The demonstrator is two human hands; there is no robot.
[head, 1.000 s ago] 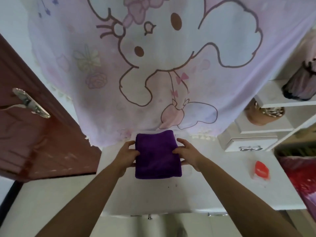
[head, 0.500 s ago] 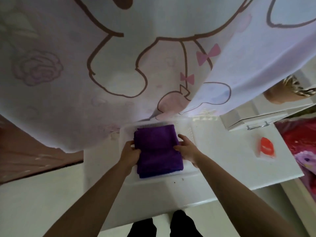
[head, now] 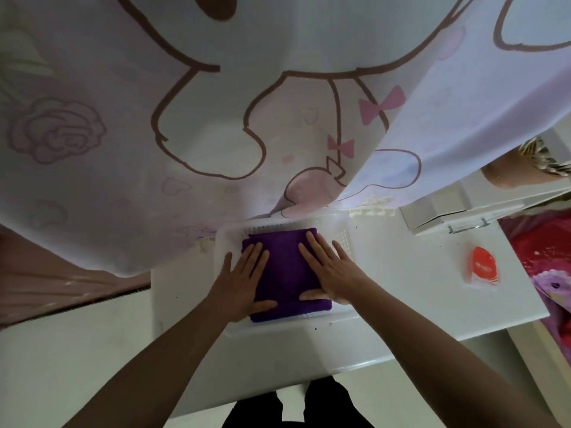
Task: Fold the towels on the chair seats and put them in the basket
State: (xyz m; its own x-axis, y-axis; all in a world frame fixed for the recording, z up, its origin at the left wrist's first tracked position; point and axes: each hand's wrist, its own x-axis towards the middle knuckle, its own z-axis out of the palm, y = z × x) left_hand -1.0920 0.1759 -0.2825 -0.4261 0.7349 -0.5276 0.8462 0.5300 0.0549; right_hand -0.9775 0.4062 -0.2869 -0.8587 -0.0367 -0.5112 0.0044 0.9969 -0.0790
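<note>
A folded purple towel [head: 285, 273] lies inside a white perforated plastic basket [head: 346, 242] on a white table [head: 401, 282]. My left hand [head: 244, 282] rests flat on the towel's left side, fingers spread. My right hand [head: 330, 270] lies flat on its right side, fingers spread too. Both palms press on the towel and neither grips it. The basket's far rim sits just under the hanging curtain.
A large pale curtain with a cartoon print [head: 247, 118] hangs close over the table's far side. An orange packet [head: 482, 267] lies at the right. A white box with a metal handle [head: 448, 217] stands at the back right. Red bedding [head: 543, 251] is beyond the right edge.
The towel went down into the basket. My hands let go of its sides and now lie flat on top of it. The view moved closer over the table.
</note>
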